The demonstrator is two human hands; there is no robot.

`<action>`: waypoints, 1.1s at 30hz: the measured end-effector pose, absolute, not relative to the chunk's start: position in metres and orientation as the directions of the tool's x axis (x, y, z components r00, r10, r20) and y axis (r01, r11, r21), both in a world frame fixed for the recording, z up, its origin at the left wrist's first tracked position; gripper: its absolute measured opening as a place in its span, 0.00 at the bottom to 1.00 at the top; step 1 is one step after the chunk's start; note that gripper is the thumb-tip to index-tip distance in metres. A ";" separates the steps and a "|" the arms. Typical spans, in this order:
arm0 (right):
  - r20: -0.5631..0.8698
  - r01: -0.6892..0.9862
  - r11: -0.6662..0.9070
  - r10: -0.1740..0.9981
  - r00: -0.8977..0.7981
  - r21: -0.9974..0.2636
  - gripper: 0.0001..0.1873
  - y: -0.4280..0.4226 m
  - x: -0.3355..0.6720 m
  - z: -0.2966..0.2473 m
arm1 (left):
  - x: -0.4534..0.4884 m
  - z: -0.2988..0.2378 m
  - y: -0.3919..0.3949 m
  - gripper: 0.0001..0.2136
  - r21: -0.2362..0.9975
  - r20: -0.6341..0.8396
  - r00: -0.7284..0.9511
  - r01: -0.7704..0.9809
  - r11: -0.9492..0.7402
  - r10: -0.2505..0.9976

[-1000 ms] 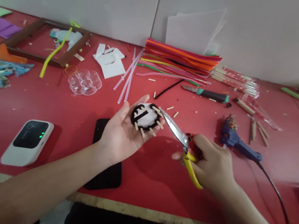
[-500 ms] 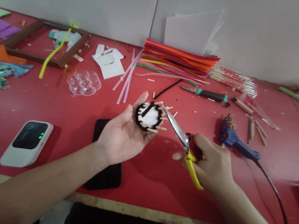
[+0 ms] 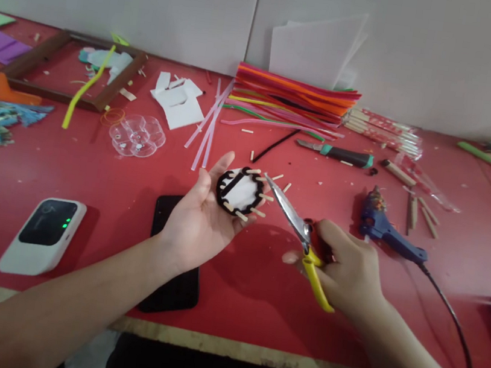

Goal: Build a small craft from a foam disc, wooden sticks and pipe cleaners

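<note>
Palm up, my left hand [image 3: 197, 223] holds a small round craft piece [image 3: 242, 193] on its fingers, the thumb beside it. The piece has a white middle, a wavy black fuzzy rim and a black strip across it; several short wooden sticks poke out around the edge. My right hand [image 3: 348, 265] grips a pair of scissors [image 3: 290, 211] with yellow and red handles. Their blades look closed, and the tips point up and left, close to the sticks on the piece's right side. A black phone [image 3: 171, 289] lies partly under my left wrist.
A blue glue gun [image 3: 391, 232] with a black cord lies on the right of the red table [image 3: 264, 308]. Behind are a cutter knife [image 3: 345, 156], a pile of coloured pipe cleaners [image 3: 294, 99] and pink glue sticks [image 3: 208, 124]. A white device [image 3: 44, 235] sits at left.
The round piece has turned in my left hand and shifted slightly left, and its black strip now lies flatter across the white. My right hand and the scissors have hardly moved.
</note>
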State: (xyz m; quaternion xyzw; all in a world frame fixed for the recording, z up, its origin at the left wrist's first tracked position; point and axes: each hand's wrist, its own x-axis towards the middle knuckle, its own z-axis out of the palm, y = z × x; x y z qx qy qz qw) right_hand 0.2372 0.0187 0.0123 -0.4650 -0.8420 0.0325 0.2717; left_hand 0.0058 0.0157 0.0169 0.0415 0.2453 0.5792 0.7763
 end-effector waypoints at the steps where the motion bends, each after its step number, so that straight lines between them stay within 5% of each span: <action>1: 0.426 0.765 0.567 0.800 -0.422 -0.305 0.30 0.019 0.237 0.012 | 0.006 0.017 0.016 0.20 0.355 -0.340 0.198 -0.878 0.320 0.919; 33: 0.327 0.778 0.481 0.870 -0.369 -0.403 0.32 0.017 0.236 0.017 | 0.003 0.019 0.014 0.23 0.293 -0.376 0.281 -0.868 0.401 0.883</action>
